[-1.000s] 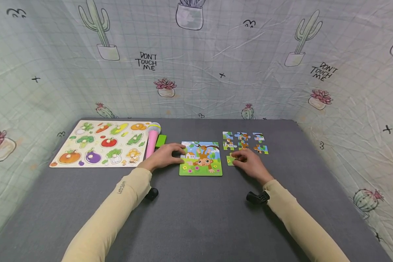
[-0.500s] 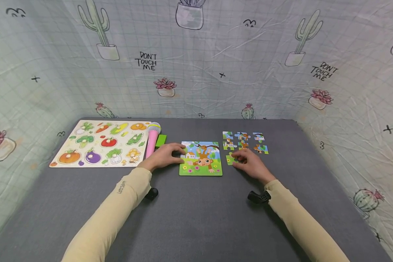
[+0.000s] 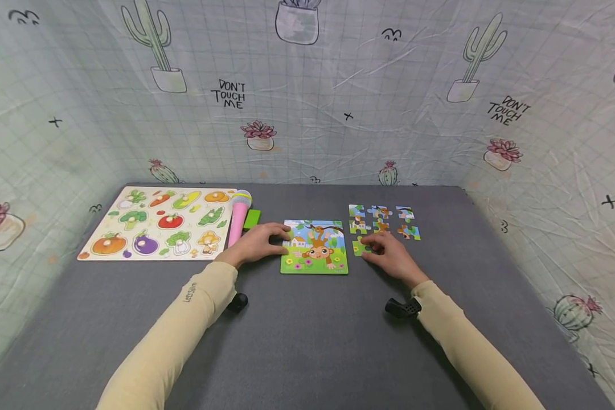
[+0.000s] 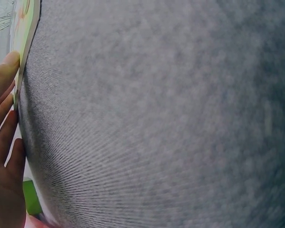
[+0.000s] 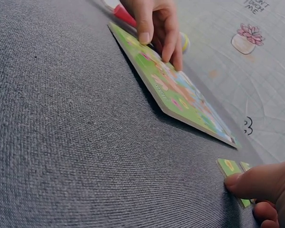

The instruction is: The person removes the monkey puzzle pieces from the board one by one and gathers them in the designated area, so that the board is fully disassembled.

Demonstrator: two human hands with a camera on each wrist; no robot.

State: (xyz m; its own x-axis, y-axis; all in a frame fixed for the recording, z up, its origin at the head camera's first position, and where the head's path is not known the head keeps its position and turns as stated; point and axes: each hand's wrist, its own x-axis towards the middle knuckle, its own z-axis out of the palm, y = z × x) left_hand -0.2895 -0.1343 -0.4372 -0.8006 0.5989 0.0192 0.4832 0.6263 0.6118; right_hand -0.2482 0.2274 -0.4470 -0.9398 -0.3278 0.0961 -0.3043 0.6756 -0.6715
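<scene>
In the head view a square monkey puzzle board (image 3: 315, 253) lies mid-table. My left hand (image 3: 258, 245) touches its left edge, the thumb and fingertips resting on the rim; the left wrist view shows this hand (image 4: 4, 137) with fairly straight fingers. Right of the board, my right hand (image 3: 392, 259) pinches a green puzzle piece (image 3: 357, 247) with a yellow flower, and the fingers hide part of it. Several more puzzle pieces (image 3: 359, 226) lie just beyond in rows. The right wrist view shows the thumb (image 5: 254, 183) on the edge of the green piece (image 5: 228, 166).
A vegetable peg board (image 3: 156, 225) lies at the left. Beside it are a pink toy microphone (image 3: 237, 222) and a green block (image 3: 252, 219), close to my left hand. A patterned cloth (image 3: 307, 97) hangs behind the dark grey table (image 3: 307, 341).
My right hand and the green puzzle piece have shifted slightly left and away from me. The left hand stays at the board's edge.
</scene>
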